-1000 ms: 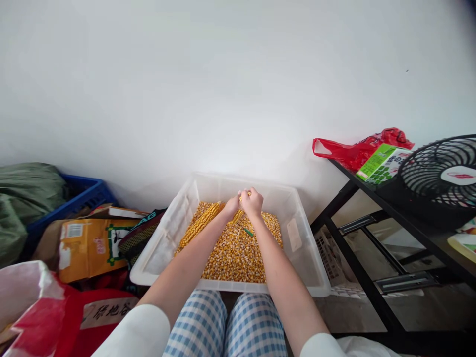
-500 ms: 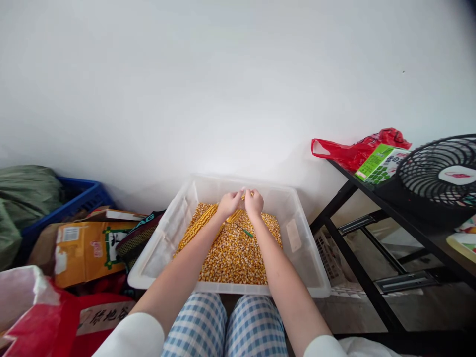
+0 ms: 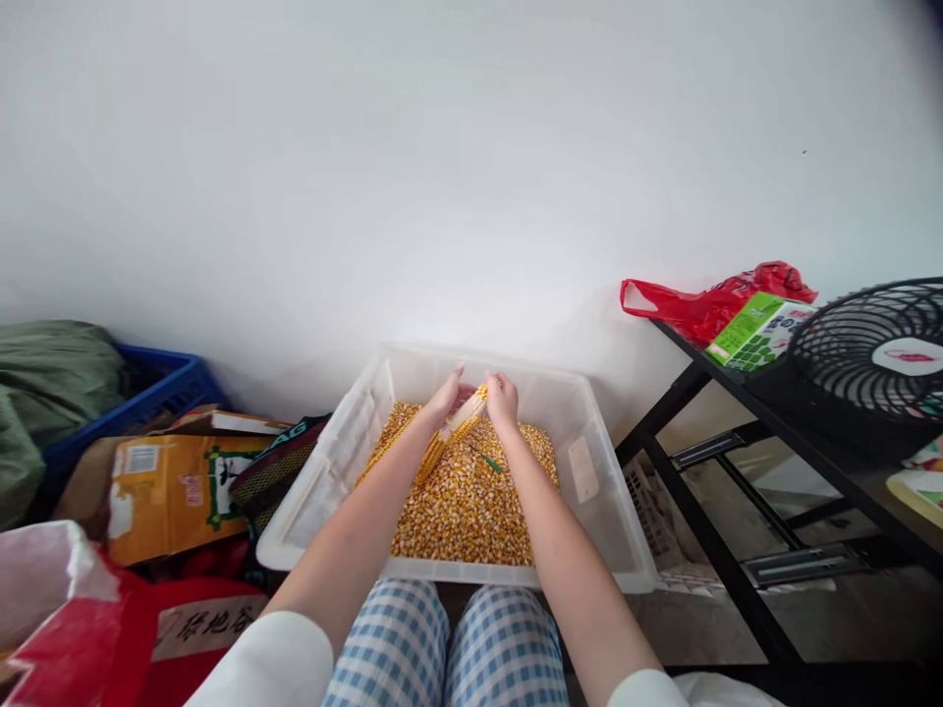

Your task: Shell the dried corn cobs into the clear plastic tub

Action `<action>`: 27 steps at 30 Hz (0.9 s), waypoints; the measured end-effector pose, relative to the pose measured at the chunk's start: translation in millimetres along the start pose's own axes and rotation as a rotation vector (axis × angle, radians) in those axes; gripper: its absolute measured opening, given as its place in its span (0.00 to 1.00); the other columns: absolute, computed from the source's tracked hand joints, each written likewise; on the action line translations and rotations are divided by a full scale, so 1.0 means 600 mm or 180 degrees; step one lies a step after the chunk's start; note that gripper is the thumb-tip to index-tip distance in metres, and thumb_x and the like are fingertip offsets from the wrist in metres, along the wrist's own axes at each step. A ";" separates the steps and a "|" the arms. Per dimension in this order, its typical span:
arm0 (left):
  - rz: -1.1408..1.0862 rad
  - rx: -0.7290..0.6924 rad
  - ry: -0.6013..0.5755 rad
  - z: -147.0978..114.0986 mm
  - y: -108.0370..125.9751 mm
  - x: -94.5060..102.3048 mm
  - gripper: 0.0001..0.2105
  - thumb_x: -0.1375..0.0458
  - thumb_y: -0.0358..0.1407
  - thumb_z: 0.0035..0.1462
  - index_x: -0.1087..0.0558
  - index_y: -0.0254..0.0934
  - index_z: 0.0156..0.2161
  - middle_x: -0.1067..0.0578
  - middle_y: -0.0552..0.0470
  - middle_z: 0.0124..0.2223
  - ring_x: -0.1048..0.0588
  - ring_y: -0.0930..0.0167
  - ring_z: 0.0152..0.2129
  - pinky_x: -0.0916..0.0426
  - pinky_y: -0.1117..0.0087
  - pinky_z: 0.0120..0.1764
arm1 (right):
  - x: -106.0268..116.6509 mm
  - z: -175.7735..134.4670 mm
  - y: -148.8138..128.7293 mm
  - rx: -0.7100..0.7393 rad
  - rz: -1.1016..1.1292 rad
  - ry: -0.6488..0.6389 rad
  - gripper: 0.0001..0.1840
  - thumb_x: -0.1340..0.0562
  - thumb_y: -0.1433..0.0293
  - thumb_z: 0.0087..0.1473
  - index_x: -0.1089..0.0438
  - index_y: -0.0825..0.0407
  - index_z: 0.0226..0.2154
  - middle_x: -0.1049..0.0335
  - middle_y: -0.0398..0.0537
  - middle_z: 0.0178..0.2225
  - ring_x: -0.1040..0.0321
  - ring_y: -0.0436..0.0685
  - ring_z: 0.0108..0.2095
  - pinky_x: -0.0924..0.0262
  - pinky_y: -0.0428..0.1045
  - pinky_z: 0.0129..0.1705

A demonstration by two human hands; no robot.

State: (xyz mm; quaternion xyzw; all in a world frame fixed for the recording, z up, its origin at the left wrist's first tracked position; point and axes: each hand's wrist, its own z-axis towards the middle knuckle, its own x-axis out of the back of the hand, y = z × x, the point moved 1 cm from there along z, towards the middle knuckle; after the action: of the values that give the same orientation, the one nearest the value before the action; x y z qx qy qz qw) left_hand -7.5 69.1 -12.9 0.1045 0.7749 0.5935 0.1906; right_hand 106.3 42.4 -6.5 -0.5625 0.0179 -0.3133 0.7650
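Checked trousers [image 3: 394, 638] nearest; translucent plastic bin [image 3: 585, 535] just beyond. Inside, loose maize kernels [image 3: 468, 516]; over them a part-stripped corn cob [image 3: 463, 428], long axis slanting near-left to far-right. Right hand [image 3: 502, 401] grips its far end; left hand [image 3: 446, 397] loosely spread alongside, contact unclear. White wall [image 3: 471, 187] behind.

A corn cob [image 3: 463, 425] slants between the left hand [image 3: 445, 398] and the right hand [image 3: 504, 401], over loose kernels [image 3: 464, 520] in a plastic tub [image 3: 299, 525]. Left of the hands lie a mesh bag [image 3: 269, 484], a cardboard box [image 3: 166, 496], then a crate [image 3: 166, 391]. Right of them, a table [image 3: 847, 457] bears a carrier bag [image 3: 689, 312], a carton [image 3: 758, 332] and, farthest out, a fan [image 3: 847, 353]. Beyond rises a wall [image 3: 471, 177].
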 end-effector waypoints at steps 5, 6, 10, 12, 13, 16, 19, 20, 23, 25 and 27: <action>0.0747 0.0097 -0.1157 -0.031 0.011 -0.009 0.19 0.37 0.44 0.39 0.28 0.31 0.34 0.26 0.47 0.24 0.30 0.70 0.18 0.38 0.70 0.24 | 0.019 0.020 0.012 -0.0565 0.1014 -0.0057 0.16 0.50 0.57 0.49 0.44 0.51 0.21 0.46 0.38 0.19 0.47 0.47 0.20 0.51 0.42 0.22; 0.0803 0.0108 -0.1270 -0.036 0.009 -0.009 0.18 0.36 0.41 0.37 0.28 0.32 0.34 0.26 0.48 0.24 0.31 0.70 0.18 0.38 0.71 0.23 | 0.021 0.021 0.011 -0.0616 0.1145 -0.0322 0.17 0.49 0.55 0.48 0.43 0.52 0.22 0.45 0.38 0.19 0.47 0.47 0.20 0.51 0.42 0.21; 0.0697 0.0093 -0.1489 -0.038 -0.007 -0.009 0.15 0.38 0.40 0.40 0.30 0.32 0.33 0.28 0.49 0.22 0.32 0.70 0.16 0.40 0.72 0.20 | 0.020 0.016 0.012 -0.0382 0.1233 -0.1136 0.18 0.41 0.55 0.40 0.40 0.53 0.24 0.44 0.37 0.20 0.46 0.46 0.20 0.51 0.41 0.20; 0.0862 -0.0016 -0.1372 -0.029 -0.015 -0.011 0.14 0.39 0.40 0.41 0.30 0.31 0.32 0.29 0.50 0.20 0.33 0.71 0.14 0.41 0.72 0.20 | 0.016 0.017 0.019 -0.0316 0.1060 -0.0909 0.17 0.38 0.57 0.38 0.41 0.53 0.23 0.44 0.37 0.19 0.46 0.46 0.20 0.50 0.41 0.21; 0.1045 -0.0130 -0.1181 -0.023 -0.018 -0.013 0.14 0.39 0.40 0.40 0.30 0.31 0.30 0.30 0.51 0.20 0.34 0.71 0.14 0.41 0.72 0.20 | 0.014 0.018 0.024 -0.0348 0.0918 -0.0691 0.16 0.38 0.58 0.37 0.41 0.53 0.22 0.44 0.37 0.19 0.45 0.47 0.20 0.49 0.42 0.22; 0.1816 -0.0605 -0.0318 -0.007 -0.022 -0.025 0.11 0.39 0.39 0.38 0.30 0.33 0.27 0.31 0.53 0.19 0.33 0.70 0.17 0.41 0.73 0.22 | 0.013 0.024 0.037 -0.0517 0.0428 -0.0051 0.13 0.40 0.60 0.37 0.39 0.53 0.22 0.40 0.39 0.20 0.42 0.49 0.22 0.48 0.43 0.23; 0.2528 -0.0994 0.0463 -0.003 -0.023 -0.041 0.11 0.38 0.39 0.35 0.30 0.35 0.27 0.30 0.51 0.21 0.29 0.64 0.24 0.39 0.71 0.27 | 0.016 0.028 0.043 -0.0582 0.0162 0.0291 0.12 0.41 0.61 0.37 0.37 0.53 0.23 0.35 0.41 0.22 0.40 0.50 0.23 0.47 0.43 0.25; 0.2707 -0.1064 0.0703 -0.005 -0.024 -0.047 0.12 0.38 0.40 0.35 0.30 0.35 0.27 0.29 0.50 0.22 0.28 0.62 0.25 0.39 0.70 0.29 | 0.017 0.028 0.044 -0.0597 0.0128 0.0360 0.12 0.42 0.61 0.38 0.36 0.53 0.23 0.34 0.42 0.23 0.39 0.51 0.24 0.46 0.44 0.25; 0.2885 -0.1098 0.1230 -0.014 -0.025 -0.058 0.16 0.36 0.41 0.33 0.31 0.36 0.30 0.28 0.45 0.25 0.28 0.57 0.30 0.39 0.67 0.34 | 0.019 0.030 0.040 -0.0627 0.0146 0.0405 0.13 0.45 0.59 0.41 0.37 0.52 0.25 0.33 0.43 0.24 0.38 0.51 0.25 0.45 0.44 0.26; 0.2737 -0.1098 0.1309 -0.017 -0.025 -0.061 0.17 0.36 0.42 0.34 0.31 0.36 0.31 0.28 0.44 0.26 0.28 0.57 0.32 0.39 0.67 0.35 | 0.020 0.031 0.036 -0.0702 0.0394 0.0348 0.14 0.48 0.57 0.44 0.40 0.51 0.24 0.35 0.43 0.23 0.38 0.52 0.24 0.45 0.44 0.25; 0.2529 -0.1043 0.1023 -0.017 -0.023 -0.060 0.16 0.37 0.43 0.35 0.30 0.35 0.30 0.28 0.46 0.26 0.28 0.59 0.31 0.39 0.69 0.33 | 0.024 0.034 0.030 -0.0901 0.0974 0.0205 0.18 0.51 0.52 0.46 0.43 0.50 0.22 0.37 0.43 0.20 0.39 0.52 0.22 0.44 0.45 0.24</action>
State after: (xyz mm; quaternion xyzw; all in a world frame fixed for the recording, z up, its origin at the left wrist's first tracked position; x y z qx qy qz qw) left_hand 21.5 42.2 -17.8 0.2686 0.5904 0.7440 -0.1603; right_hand 133.7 55.8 -10.1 -0.6447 0.1714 -0.2057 0.7160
